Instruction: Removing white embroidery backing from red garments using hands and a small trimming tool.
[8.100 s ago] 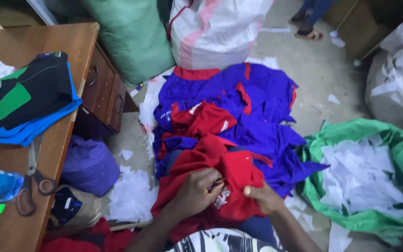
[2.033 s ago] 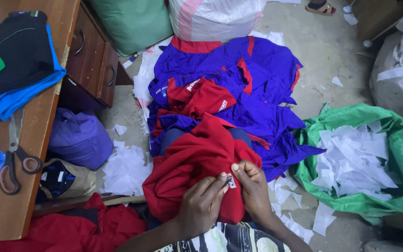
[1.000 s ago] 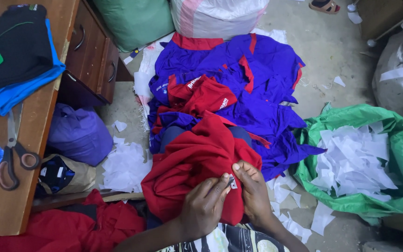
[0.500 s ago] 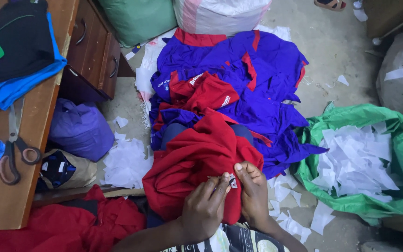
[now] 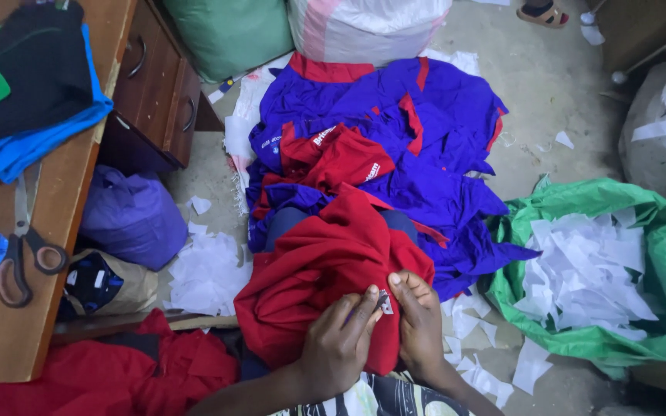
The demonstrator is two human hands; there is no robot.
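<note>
Here the left hand and right hand pinch a small white tag between fingertips on the crumpled red cloth garment in the lap, with open concrete floor beyond the blue-and-red clothing heap.

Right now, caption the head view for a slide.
Both hands, left and right, pinch a small tag on a red garment.

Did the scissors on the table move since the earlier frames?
No. The scissors lie at the same spot on the wooden table, beside the folded clothes; only the camera shifted.
</note>
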